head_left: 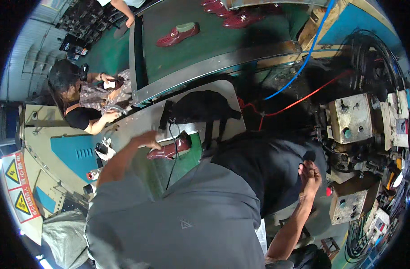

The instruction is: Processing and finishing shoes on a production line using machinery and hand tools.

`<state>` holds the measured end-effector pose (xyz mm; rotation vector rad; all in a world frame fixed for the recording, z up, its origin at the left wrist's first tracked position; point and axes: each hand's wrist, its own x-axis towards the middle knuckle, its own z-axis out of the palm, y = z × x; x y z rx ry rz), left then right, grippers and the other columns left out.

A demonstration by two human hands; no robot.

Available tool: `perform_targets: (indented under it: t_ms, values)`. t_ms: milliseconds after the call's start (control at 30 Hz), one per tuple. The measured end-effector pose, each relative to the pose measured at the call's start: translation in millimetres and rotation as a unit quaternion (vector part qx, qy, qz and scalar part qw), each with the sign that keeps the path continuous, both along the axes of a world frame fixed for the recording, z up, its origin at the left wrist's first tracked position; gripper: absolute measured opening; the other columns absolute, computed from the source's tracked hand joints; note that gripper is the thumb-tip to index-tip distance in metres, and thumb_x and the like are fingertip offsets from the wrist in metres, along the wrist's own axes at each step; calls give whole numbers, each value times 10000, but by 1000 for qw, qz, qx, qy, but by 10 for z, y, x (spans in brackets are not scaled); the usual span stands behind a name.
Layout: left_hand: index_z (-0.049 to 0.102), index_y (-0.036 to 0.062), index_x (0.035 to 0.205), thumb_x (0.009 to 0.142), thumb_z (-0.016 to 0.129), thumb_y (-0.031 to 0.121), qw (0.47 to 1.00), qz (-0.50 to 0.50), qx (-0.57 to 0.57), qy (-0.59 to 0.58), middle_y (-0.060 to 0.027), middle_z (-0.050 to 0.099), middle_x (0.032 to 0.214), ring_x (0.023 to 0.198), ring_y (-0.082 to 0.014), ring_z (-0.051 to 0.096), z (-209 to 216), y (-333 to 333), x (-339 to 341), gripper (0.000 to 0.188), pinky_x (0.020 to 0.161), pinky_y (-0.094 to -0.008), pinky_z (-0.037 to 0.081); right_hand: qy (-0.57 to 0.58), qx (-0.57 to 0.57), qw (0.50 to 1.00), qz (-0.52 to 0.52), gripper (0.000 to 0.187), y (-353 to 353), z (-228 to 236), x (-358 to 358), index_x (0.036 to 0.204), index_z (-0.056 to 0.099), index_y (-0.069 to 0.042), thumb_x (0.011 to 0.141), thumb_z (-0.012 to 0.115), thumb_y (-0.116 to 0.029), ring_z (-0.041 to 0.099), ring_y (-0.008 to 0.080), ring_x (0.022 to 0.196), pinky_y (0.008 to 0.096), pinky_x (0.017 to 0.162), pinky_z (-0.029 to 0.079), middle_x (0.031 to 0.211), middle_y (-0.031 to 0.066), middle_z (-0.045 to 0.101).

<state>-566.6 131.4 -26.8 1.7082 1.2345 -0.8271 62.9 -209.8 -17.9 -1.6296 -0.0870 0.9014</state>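
My left hand [149,140] reaches over a metal-edged bench, its fingers spread with nothing seen in them. Just beside it lies a glossy dark red shoe [169,149]; whether the two touch I cannot tell. A thin black cord [174,161] hangs across the shoe. On the far side my right hand [310,175] is held low by my dark trousers, fingers curled together. Something small and black seems to be at its fingertips, too unclear to name.
A black bag [202,106] rests on the metal bench top [229,92]. Behind runs a green conveyor [164,67] carrying red shoes [180,35]. At right stand grimy control boxes [350,117] and bundled cables. A blue hose [299,71] hangs down. A co-worker [86,98] is at left.
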Motion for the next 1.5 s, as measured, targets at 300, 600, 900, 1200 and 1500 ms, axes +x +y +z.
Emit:
perform_targets:
  t_ms: [300,600,900,1200,1500]
  values:
    - [594,1,1363,677,999,568,956,294,-7,-1,-109,725,1158,1065,-327,715,-1195,-1848,-783,978,1007,-462,574,14,12,1000,-1,313,244,-16,-182,1282,717,18,1088,703,-228,770,188,975,300,826,622,1137,97,775]
    - [662,23,1277,934,861,236,579,797,-77,-152,-85,729,1106,988,-261,718,-766,-2062,-706,451,920,-393,586,35,47,998,9,274,250,-193,-190,1251,727,18,1087,702,-199,753,163,921,279,803,603,1089,77,772]
    - [482,-73,1397,658,1000,303,837,387,376,-88,-234,690,1246,1138,-316,700,805,-680,256,977,989,-438,564,-62,148,983,87,289,720,98,-640,1275,704,78,1064,614,-98,745,198,1030,344,929,607,1162,154,774]
    - [439,-21,1492,845,929,268,832,206,191,-479,-209,591,1410,1314,-283,590,1365,-586,3630,861,1161,-447,459,-5,320,923,213,1093,1347,844,-1568,1752,56,-52,951,800,-52,495,285,1487,404,1206,432,1677,224,427]
    - [680,11,1365,963,702,-23,719,-168,55,-672,-164,733,1207,1132,-278,711,1267,-1361,5788,404,1008,-366,545,-104,181,970,-122,1130,-107,631,-1196,1727,134,20,905,884,-172,450,266,1528,392,1248,392,1654,207,442]
